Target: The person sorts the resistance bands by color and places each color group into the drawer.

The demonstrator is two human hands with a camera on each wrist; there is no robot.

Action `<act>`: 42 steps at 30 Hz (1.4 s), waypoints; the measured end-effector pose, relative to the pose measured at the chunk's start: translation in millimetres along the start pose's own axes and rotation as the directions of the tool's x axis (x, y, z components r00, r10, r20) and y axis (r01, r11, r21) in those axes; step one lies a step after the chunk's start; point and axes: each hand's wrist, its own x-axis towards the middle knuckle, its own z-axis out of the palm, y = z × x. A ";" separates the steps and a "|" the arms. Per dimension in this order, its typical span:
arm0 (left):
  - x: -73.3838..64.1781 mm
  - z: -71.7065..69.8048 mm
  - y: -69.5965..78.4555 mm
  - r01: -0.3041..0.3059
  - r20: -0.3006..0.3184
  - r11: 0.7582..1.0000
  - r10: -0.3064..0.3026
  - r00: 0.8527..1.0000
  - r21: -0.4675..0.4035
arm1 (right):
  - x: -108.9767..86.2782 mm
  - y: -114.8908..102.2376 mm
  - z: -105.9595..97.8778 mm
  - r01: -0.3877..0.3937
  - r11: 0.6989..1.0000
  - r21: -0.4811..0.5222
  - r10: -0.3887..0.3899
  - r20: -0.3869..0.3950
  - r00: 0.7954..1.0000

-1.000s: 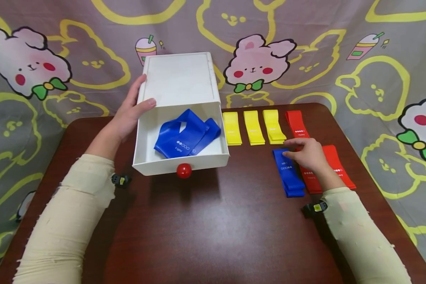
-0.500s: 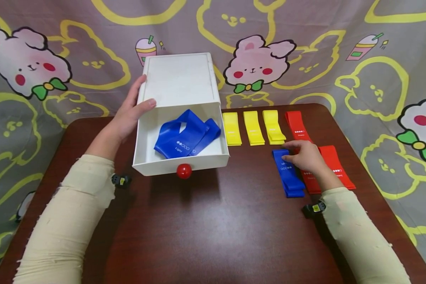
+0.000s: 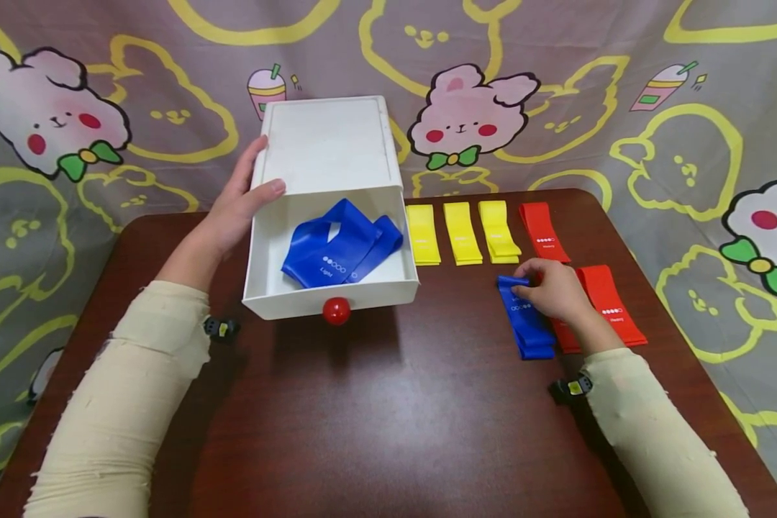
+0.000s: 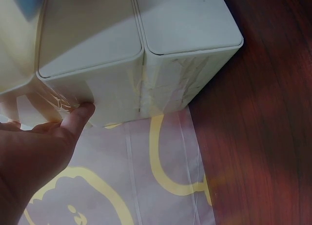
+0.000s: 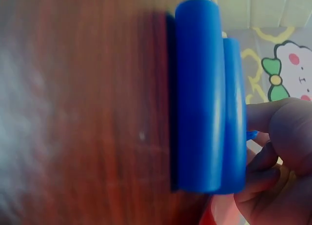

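Note:
Beside the white drawer unit [image 3: 330, 144], my left hand [image 3: 229, 208] lays its thumb over the top edge and its other fingers along the left side. The pulled-out drawer [image 3: 268, 306] has a red knob [image 3: 336, 311] and holds loosely heaped blue resistance bands [image 3: 326, 252]. On the right, my right hand [image 3: 557, 291] pinches the far end of a folded blue resistance band [image 3: 531, 331], marked with dots. In the right wrist view that band [image 5: 200, 98] bulges in folds near my curled fingers. A folded red band [image 3: 566, 337] lies partly hidden under this hand.
Three folded yellow bands [image 3: 462, 234] lie in a row right of the drawer unit. More red bands lie behind my right hand [image 3: 544, 232] and to its right, one labelled red band [image 3: 611, 309]. A patterned cloth [image 3: 583, 93] hangs behind the brown table [image 3: 362, 424].
My right hand has drawn slightly nearer, its fingers closing onto the blue band's far end; the red band behind shows more. My left hand and the drawer stay put.

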 end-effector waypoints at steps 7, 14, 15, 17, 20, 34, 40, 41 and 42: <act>1.0 0.4 -0.5 -0.008 0.002 1.000 0.008 1.000 -0.010 | -10.0 -8.0 -1.6 0.023 1.000 0.008 -0.022 -0.056 0.998; 0.9 0.3 -1.0 0.004 -0.002 1.000 -0.004 1.000 -0.013 | -19.9 -16.6 -6.3 0.076 0.995 0.070 -0.066 -0.132 0.989; 1.1 0.2 -1.2 0.004 -0.002 1.000 -0.004 1.000 -0.012 | -21.2 -17.9 -6.7 0.083 0.993 0.085 -0.071 -0.143 0.987; 1.2 0.1 -1.5 0.004 -0.002 1.000 -0.004 1.000 -0.015 | -24.0 -20.7 -8.2 0.094 0.989 0.112 -0.076 -0.159 0.984; 1.4 0.1 -1.5 0.004 0.001 1.000 -0.004 1.000 -0.016 | -28.3 -25.2 -10.1 0.096 0.984 0.150 -0.070 -0.172 0.983; -0.6 0.4 0.0 0.012 -0.006 1.000 -0.012 1.000 -0.005 | -39.8 -50.6 -18.9 0.185 0.952 0.243 -0.101 -0.321 0.942; -0.5 0.6 0.4 0.001 0.000 1.000 -0.001 1.000 -0.013 | -44.1 -62.4 -24.5 0.195 0.930 0.310 -0.074 -0.362 0.929; -0.5 0.6 0.4 -0.001 0.001 1.000 0.001 1.000 -0.014 | -44.5 -64.3 -25.7 0.194 0.926 0.324 -0.066 -0.368 0.928; -0.5 0.5 0.4 -0.001 0.002 1.000 0.001 1.000 -0.014 | -45.0 -66.8 -27.1 0.193 0.922 0.336 -0.057 -0.375 0.925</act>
